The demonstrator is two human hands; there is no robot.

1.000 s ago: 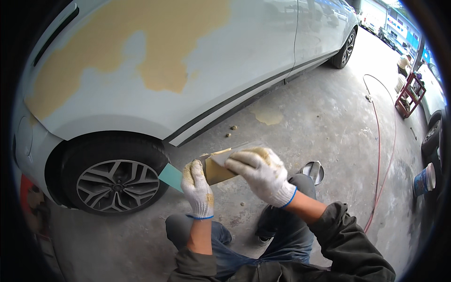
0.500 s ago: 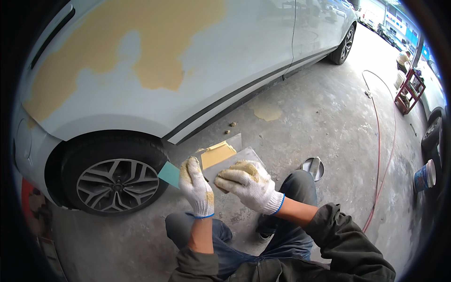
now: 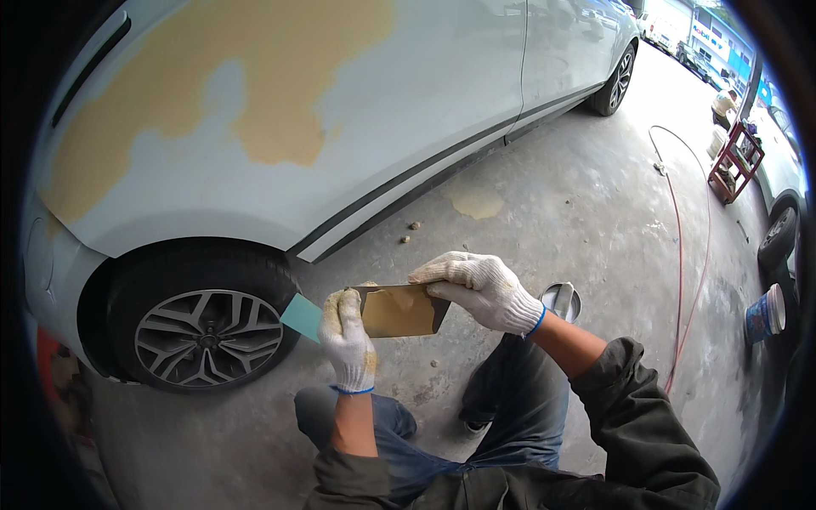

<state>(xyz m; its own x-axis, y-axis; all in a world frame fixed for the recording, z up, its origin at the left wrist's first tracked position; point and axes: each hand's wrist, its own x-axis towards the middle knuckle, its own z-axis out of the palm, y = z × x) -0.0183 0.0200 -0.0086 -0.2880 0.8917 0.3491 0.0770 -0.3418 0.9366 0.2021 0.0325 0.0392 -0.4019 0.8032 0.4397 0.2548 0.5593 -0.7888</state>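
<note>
My left hand [image 3: 348, 344], in a white knit glove stained yellow, is closed at the left end of a flat metal putty spreader [image 3: 399, 314] coated with yellow body filler. A flat teal sheet [image 3: 301, 317] sticks out on that hand's left side. My right hand [image 3: 493, 291], gloved too, pinches at the spreader's upper right corner, thumb below and fingers stretched along the top. A second metal plate, seen earlier, cannot be made out separately now. Ahead stands a pale car's body panel [image 3: 408, 119] with a large yellow filler patch [image 3: 280, 110].
The car wheel [image 3: 208, 340] is left of my hands. By my right knee sits a round container [image 3: 563, 302]. Hardened lumps [image 3: 415, 226] lie on the concrete floor. Farther right are a red hose [image 3: 680, 246], a red cart [image 3: 736, 163], a bucket [image 3: 765, 314] and another car.
My right hand has moved up and right, from low in front of the plates to the upper right corner. The filler-coated face now tilts toward me. My left hand has shifted slightly left.
</note>
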